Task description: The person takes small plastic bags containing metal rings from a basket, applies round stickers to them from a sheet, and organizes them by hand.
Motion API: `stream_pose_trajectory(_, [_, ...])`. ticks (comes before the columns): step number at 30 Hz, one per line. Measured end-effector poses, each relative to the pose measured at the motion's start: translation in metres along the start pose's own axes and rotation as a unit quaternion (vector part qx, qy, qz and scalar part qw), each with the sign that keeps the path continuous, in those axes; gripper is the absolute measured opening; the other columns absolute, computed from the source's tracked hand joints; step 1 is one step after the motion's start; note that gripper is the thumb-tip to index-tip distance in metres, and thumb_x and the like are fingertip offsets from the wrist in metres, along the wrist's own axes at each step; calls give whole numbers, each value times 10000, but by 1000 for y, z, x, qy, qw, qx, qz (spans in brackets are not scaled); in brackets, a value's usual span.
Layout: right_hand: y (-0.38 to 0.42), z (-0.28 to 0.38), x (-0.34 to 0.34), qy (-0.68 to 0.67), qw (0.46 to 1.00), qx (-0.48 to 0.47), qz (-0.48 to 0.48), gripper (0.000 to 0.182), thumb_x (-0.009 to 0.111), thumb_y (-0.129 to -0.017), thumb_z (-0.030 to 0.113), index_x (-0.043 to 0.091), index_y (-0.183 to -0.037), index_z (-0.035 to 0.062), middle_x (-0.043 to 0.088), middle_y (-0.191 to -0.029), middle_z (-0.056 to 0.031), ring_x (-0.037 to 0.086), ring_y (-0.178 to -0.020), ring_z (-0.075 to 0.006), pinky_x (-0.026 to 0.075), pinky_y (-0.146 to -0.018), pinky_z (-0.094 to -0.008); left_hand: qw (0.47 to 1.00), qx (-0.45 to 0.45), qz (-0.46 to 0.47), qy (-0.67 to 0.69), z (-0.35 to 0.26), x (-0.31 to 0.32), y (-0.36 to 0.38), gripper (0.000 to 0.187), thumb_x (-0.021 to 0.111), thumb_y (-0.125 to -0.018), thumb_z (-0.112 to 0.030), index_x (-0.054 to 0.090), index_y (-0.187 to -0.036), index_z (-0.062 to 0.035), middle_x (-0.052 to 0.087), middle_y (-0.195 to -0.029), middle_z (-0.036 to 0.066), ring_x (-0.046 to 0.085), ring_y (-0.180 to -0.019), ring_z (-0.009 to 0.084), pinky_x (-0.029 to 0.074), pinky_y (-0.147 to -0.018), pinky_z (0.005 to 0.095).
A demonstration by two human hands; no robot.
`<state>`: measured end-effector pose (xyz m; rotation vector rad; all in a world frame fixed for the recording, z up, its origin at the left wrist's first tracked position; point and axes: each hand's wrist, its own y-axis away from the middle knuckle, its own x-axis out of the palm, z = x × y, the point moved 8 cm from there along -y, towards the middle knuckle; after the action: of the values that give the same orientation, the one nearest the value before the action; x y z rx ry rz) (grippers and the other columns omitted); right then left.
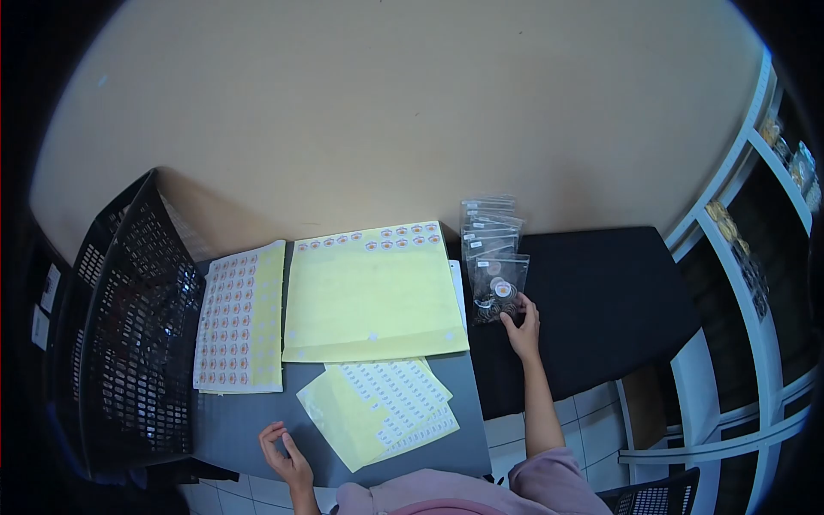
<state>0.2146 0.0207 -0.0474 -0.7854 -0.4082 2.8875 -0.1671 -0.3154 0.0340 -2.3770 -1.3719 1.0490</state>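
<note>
My right hand (522,326) is at the lower right corner of a clear zip bag (499,290) with dark contents and a round sticker, its thumb and fingers closed on the bag's edge. Behind that bag, more clear bags (491,225) overlap in a row on the black cloth. My left hand (286,452) hovers near the grey table's front edge, fingers curled but apart, holding nothing. Between the hands lie yellow sheets with small printed labels (378,412). A large yellow sheet (373,296) with round stickers along its top lies behind them.
A stack of sticker sheets (240,318) lies at the left of the grey table (249,421). Beside it stands a black plastic basket (142,326). Black cloth (601,309) covers the right surface. White shelving (764,335) stands at the far right.
</note>
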Motion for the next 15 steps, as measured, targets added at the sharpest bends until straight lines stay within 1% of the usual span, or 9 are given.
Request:
stream_pose_trajectory(1, [1,-2,3,-1,1000,-3,4,529,642,-680,138,428,-1157,61,507,-1040,-129,472,-984,-236,350,-873,-353,1000,4,6,-6,-1,3,-2,47,430,-808,-36,447,-799,8,489,-902,131,472,-869,231,357,-797,325])
stream_pose_trajectory(3, [2,-2,-1,-41,998,-28,-45,575,659,-662,125,405,-1172,46,504,-1041,-125,474,-974,-248,353,-869,-358,1000,3,10,-14,-1,7,-5,28,443,-795,-18,451,-784,6,492,-879,130,477,-852,232,364,-783,324])
stream_pose_trajectory(4, [2,-3,-1,-26,999,-24,-33,612,662,-654,106,378,-1191,35,499,-1044,-128,471,-976,-249,352,-872,-358,1000,-2,23,-8,1,9,-5,15,457,-782,2,449,-769,4,493,-873,128,480,-849,229,369,-779,322])
stream_pose_trajectory(7, [2,1,-2,-34,999,-29,-26,625,664,-652,111,373,-1199,37,494,-1050,-132,466,-985,-245,348,-876,-359,999,-10,43,7,5,13,-7,54,485,-758,30,444,-747,-4,496,-861,123,485,-847,225,377,-775,321])
stream_pose_trajectory(9, [3,0,-4,-42,999,-15,-31,661,681,-640,119,363,-1213,31,490,-1058,-127,458,-994,-233,351,-847,-347,999,-15,48,15,9,14,-7,74,499,-748,38,441,-739,-8,497,-856,119,488,-847,225,380,-776,322])
stream_pose_trajectory(11, [2,0,-10,-68,996,-11,-60,611,663,-683,127,367,-1210,35,486,-1067,-113,454,-997,-204,369,-813,-318,998,-26,37,50,12,12,-6,109,540,-720,25,440,-717,-17,506,-837,116,502,-845,252,394,-762,343])
stream_pose_trajectory(13, [2,-16,-23,-133,978,27,-159,502,618,-745,124,389,-1182,33,480,-1072,-100,456,-988,-176,385,-802,-298,995,-28,28,89,12,10,-8,88,537,-725,23,464,-713,-26,534,-818,109,505,-858,248,398,-772,347])
stream_pose_trajectory(15, [5,5,-50,-71,951,-17,-302,355,548,-803,93,426,-1126,11,484,-1058,-97,464,-973,-164,393,-800,-278,989,-43,24,137,17,8,-8,71,528,-734,23,482,-723,-30,556,-811,105,506,-855,244,397,-777,345])
